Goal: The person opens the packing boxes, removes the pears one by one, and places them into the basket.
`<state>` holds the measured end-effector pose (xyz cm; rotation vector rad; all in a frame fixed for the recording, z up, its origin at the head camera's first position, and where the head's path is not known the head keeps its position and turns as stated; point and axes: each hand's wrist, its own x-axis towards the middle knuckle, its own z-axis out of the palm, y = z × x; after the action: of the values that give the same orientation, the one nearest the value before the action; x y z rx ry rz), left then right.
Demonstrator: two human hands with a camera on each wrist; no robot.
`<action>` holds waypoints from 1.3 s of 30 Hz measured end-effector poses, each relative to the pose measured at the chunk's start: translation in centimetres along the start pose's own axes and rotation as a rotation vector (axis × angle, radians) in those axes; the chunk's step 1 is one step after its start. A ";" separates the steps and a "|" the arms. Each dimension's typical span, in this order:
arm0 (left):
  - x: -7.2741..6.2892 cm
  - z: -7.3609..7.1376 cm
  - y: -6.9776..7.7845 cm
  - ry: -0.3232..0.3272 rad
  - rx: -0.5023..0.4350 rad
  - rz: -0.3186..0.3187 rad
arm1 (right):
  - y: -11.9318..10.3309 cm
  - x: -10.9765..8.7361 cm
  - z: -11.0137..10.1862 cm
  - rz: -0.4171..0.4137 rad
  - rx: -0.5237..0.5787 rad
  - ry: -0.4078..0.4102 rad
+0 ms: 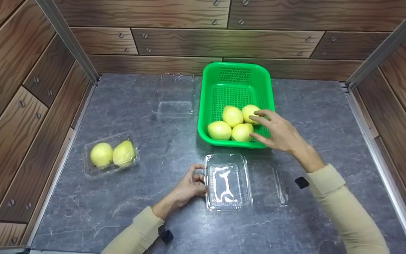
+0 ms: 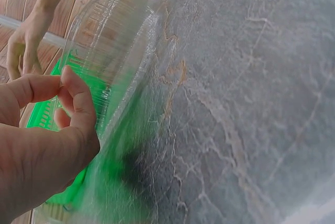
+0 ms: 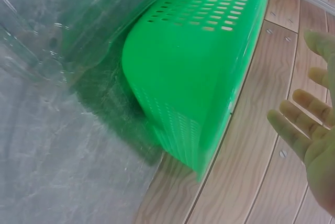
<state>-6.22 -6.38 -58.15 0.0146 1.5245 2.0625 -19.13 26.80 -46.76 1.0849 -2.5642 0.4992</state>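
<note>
A clear plastic clamshell container (image 1: 227, 185) lies opened out on the table, its other half (image 1: 268, 187) spread to the right. At its left edge is my left hand (image 1: 189, 187); in the left wrist view, thumb and index finger (image 2: 78, 90) pinch at its rim. Beyond it stands a green plastic basket (image 1: 234, 144), with several yellow-green pears (image 1: 232, 116) grouped at its near end. My right hand (image 1: 280, 132) hovers over the basket's right side, fingers spread around the nearest pears and holding nothing. From the right wrist, the basket's outer wall (image 3: 167, 62) shows beside that hand, pears hidden.
To the left sits a closed clear container (image 1: 87, 173) with two pears (image 1: 101, 155) inside. Another clear container (image 1: 174, 106) lies open left of the basket. Wood-patterned walls (image 1: 224, 42) with metal corner posts (image 1: 71, 42) enclose the grey marbled table (image 1: 153, 141).
</note>
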 end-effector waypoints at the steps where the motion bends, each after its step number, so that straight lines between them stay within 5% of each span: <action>1: 0.0 0.0 0.0 0.002 0.000 -0.001 | -0.1 -0.4 0.0 0.000 0.004 0.018; 15: -0.1 0.2 0.0 0.001 -0.007 -0.012 | -2.0 -6.3 0.1 0.235 0.243 0.151; 29: -0.1 0.2 0.1 0.004 0.005 -0.006 | -3.8 -11.6 1.2 0.517 0.223 0.217; 39: -0.1 0.2 0.0 0.004 0.011 0.005 | -4.3 -13.3 2.6 0.656 0.193 0.059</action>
<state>-6.05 -6.23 -57.98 0.0175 1.5394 2.0594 -7.54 31.20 -53.74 0.2344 -2.8225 0.9272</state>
